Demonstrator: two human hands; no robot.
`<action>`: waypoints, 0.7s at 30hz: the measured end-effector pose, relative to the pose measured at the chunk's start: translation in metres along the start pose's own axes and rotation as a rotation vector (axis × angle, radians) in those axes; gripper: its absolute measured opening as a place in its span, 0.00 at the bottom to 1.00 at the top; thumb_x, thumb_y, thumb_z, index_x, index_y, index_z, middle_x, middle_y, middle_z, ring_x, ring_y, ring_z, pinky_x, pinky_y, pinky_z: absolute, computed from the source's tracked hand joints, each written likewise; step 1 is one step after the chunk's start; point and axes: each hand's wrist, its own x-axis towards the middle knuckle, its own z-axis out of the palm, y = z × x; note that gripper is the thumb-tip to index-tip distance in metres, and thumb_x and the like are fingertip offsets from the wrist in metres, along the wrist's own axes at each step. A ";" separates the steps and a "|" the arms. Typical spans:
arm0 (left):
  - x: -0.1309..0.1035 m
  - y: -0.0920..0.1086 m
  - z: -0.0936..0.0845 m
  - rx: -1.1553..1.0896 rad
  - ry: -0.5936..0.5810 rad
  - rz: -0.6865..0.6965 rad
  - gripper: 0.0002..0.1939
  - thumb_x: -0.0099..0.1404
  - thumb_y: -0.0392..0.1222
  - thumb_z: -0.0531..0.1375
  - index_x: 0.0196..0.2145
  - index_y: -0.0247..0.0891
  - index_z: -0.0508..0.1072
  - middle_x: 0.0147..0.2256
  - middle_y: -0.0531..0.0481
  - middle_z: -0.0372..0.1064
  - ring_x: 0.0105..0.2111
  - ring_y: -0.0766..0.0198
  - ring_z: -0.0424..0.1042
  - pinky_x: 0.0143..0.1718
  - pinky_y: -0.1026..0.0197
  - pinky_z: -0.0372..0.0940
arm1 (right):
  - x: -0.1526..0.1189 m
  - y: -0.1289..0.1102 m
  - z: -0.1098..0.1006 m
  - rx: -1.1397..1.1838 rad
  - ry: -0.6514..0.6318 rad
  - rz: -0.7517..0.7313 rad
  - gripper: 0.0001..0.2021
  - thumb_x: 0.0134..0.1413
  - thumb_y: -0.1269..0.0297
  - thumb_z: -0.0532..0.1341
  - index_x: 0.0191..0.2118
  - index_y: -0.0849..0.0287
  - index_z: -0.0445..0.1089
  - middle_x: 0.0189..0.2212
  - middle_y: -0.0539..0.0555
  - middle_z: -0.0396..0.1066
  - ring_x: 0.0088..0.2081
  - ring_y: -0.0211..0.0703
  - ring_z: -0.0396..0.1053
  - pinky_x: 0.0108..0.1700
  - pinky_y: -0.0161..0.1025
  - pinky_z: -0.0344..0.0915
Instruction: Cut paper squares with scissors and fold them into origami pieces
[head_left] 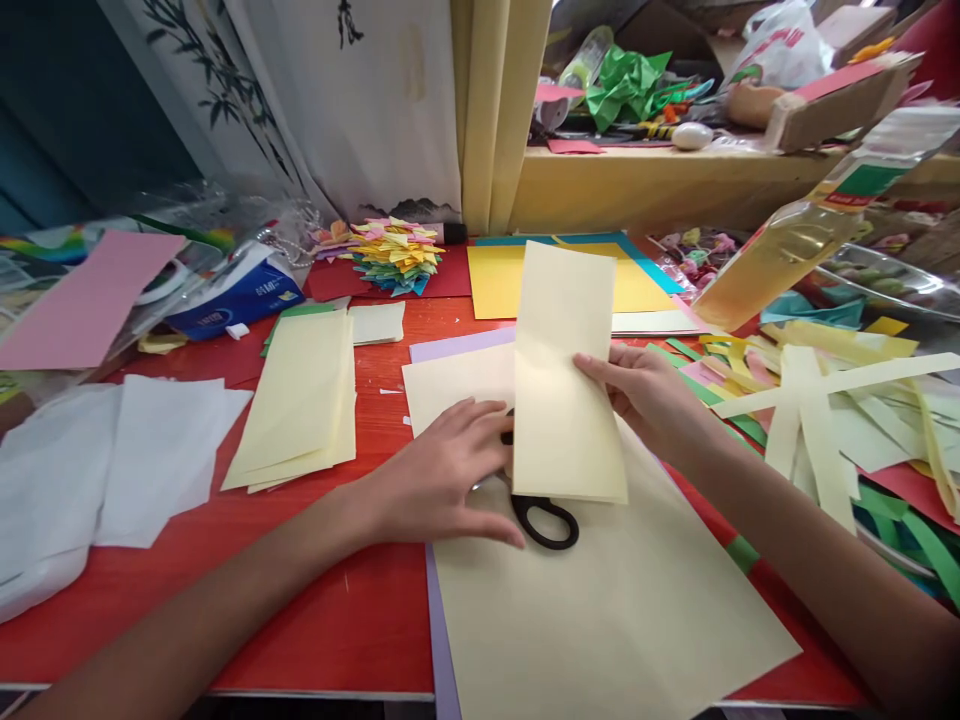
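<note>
Head view shows your right hand (646, 392) pinching a pale-yellow rectangular paper (564, 410) by its right edge above a larger cream paper sheet (615, 610), your left hand (439, 475), fingers spread, beside black-handled scissors (571, 530); likely light, bendy and easily creased, it suits a gentle edge hold.

I log remotely: red tabletop (337, 620); cream sheet (600, 620) over lilac sheet (442, 650), front edge; cream held paper (562, 390); black scissor handle (551, 545); yellow sheet (493, 285) over blue sheet (649, 264), back edge; white curtain (375, 120), black bamboo pattern (225, 80).
</note>
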 end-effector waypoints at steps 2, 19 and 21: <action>0.000 -0.004 0.000 0.119 -0.060 0.053 0.23 0.54 0.54 0.60 0.46 0.43 0.69 0.56 0.44 0.57 0.58 0.48 0.51 0.58 0.46 0.43 | 0.000 0.001 -0.002 -0.002 0.015 0.030 0.17 0.47 0.53 0.62 0.39 0.59 0.72 0.39 0.57 0.74 0.37 0.49 0.73 0.37 0.42 0.70; -0.009 -0.038 -0.020 0.273 0.645 -0.331 0.10 0.59 0.38 0.55 0.39 0.40 0.72 0.47 0.42 0.65 0.53 0.48 0.57 0.56 0.46 0.44 | -0.005 0.002 0.005 -0.081 -0.086 0.162 0.15 0.43 0.49 0.62 0.27 0.57 0.70 0.28 0.55 0.74 0.29 0.46 0.72 0.25 0.38 0.68; -0.007 -0.031 -0.020 0.243 0.638 -0.355 0.10 0.60 0.41 0.55 0.39 0.40 0.71 0.46 0.43 0.66 0.51 0.49 0.58 0.55 0.48 0.47 | -0.009 0.000 0.010 -0.107 -0.096 0.139 0.15 0.41 0.49 0.64 0.26 0.57 0.70 0.28 0.55 0.73 0.29 0.47 0.72 0.25 0.38 0.68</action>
